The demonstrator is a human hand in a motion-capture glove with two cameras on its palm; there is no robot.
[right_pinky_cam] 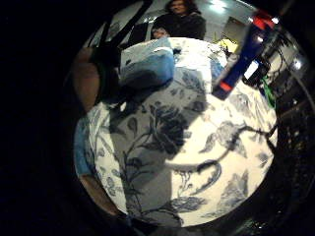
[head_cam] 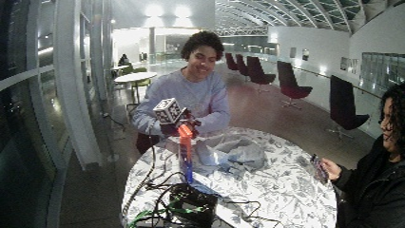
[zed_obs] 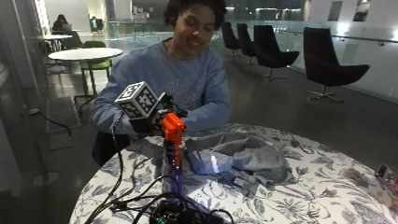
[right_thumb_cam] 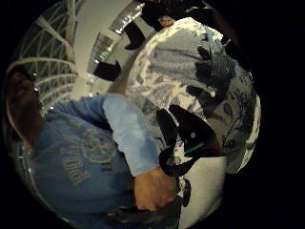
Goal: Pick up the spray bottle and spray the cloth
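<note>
Gloved right hand (zed_obs: 147, 125) wrapped round the orange trigger head of a tall blue spray bottle (zed_obs: 172, 154), raised upright above a round table with a blue-and-white floral tablecloth (zed_obs: 323, 186). Nozzle apparently turned toward the crumpled grey cloth (zed_obs: 239, 158) heaped just beside it on the table, probably to catch the spray. Other arm resting on the table beyond the cloth.

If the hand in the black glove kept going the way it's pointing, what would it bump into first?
Most likely the spray bottle: the gloved right hand sits right beside its orange top. The grey cloth lies beyond; depth is unclear.
</note>
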